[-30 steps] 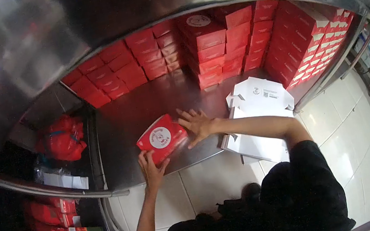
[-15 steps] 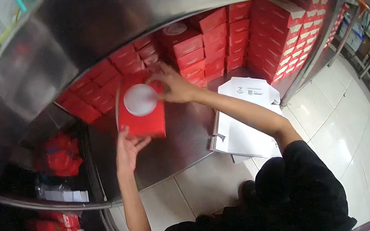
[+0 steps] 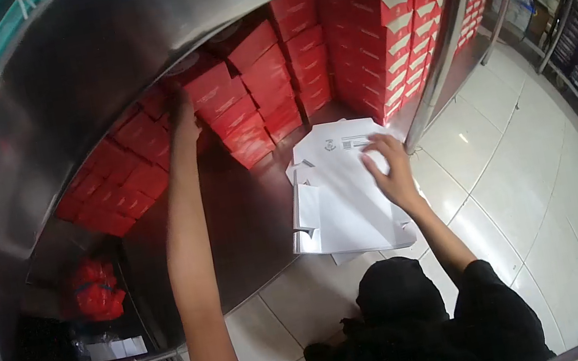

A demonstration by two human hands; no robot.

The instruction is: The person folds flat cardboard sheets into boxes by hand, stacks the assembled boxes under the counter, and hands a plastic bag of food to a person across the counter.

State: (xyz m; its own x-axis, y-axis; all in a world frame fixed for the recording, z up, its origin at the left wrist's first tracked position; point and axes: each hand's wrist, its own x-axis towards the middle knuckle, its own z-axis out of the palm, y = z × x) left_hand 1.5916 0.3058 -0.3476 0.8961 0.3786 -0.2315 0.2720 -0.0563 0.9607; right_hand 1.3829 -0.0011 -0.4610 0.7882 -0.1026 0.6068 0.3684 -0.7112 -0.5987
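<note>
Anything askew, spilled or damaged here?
Mildly, yes: the white cardboard stack overhangs the front edge of the metal shelf, with a piece poking out underneath. The middle red boxes look unevenly stacked. No spill or damage visible.

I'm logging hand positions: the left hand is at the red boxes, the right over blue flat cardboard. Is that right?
No: the flat cardboard is white, not blue, as the head view shows. The left hand is at the red boxes and the right hand over it.

This looks like a shop's packing area, with stacked red boxes, flat white cardboard blanks, a metal table and pale floor tiles.
</note>
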